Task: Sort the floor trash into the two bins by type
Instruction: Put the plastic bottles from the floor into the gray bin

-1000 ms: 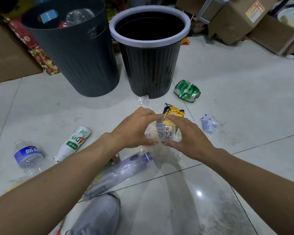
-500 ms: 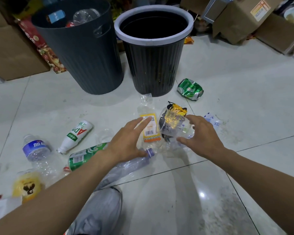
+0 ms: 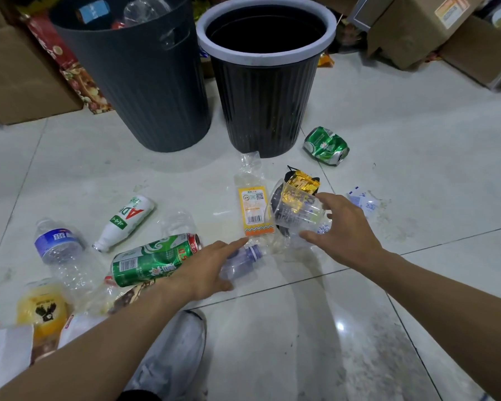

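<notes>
Two hands hover before the white-rimmed bin (image 3: 203,39): the right hand (image 3: 350,233), nearer it, pinches the clear cup (image 3: 295,209); the left hand (image 3: 211,264) is spread.

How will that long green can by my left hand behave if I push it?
The long green can lies on its side on the glossy tiled floor, so a sideways nudge would probably roll it. Its wall looks slightly dented, so it is likely empty, light and easy to crush further.
</notes>
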